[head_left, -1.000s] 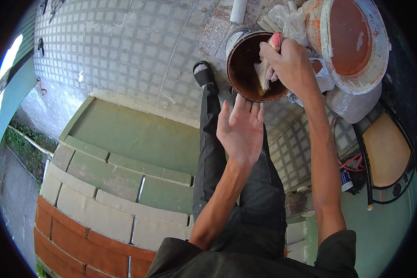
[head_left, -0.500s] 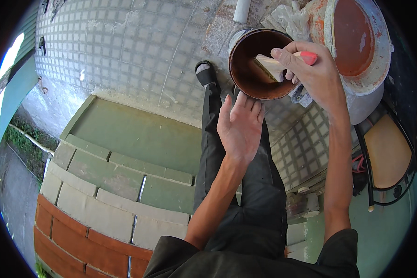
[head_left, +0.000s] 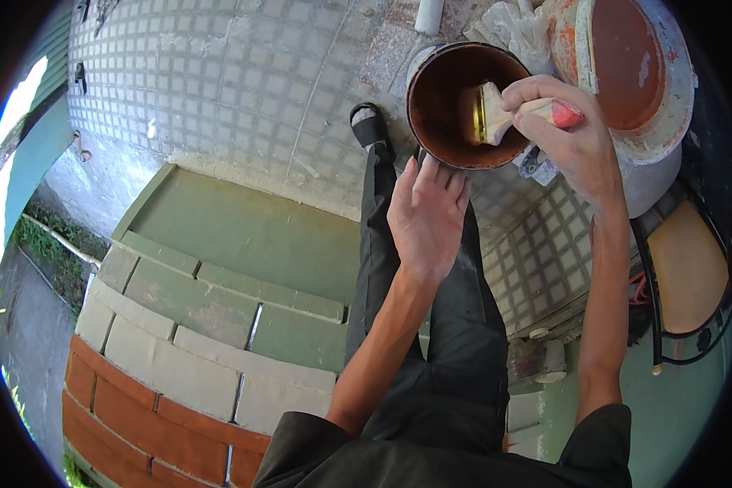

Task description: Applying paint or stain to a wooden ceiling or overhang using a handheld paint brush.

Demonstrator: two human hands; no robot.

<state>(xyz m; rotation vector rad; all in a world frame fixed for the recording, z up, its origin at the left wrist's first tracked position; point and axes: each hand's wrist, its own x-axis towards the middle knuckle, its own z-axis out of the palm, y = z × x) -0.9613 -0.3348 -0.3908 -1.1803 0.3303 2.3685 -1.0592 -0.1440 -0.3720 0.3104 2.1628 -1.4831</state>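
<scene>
My right hand [head_left: 573, 122] is closed round the handle of a paintbrush [head_left: 537, 114], whose handle end is red. The brush lies across the mouth of a round paint can [head_left: 435, 134], its metal band and bristles inside over the reddish-brown interior. My left hand [head_left: 431, 215] is palm up at the can's near side. Its fingers reach under the can and bear it from below; the fingertips are hidden.
A large splattered bucket [head_left: 683, 73] of reddish-brown paint stands at the far right, beside crumpled clear plastic [head_left: 516, 37]. Left of my legs is a low block wall [head_left: 220, 301] painted green, cream and brick-red. A framed chair-like thing [head_left: 687, 268] is at right.
The paintbrush has turned in the can, its bristle end now pointing left and its metal band showing. My right hand has shifted slightly right. My left hand keeps its place under the can.
</scene>
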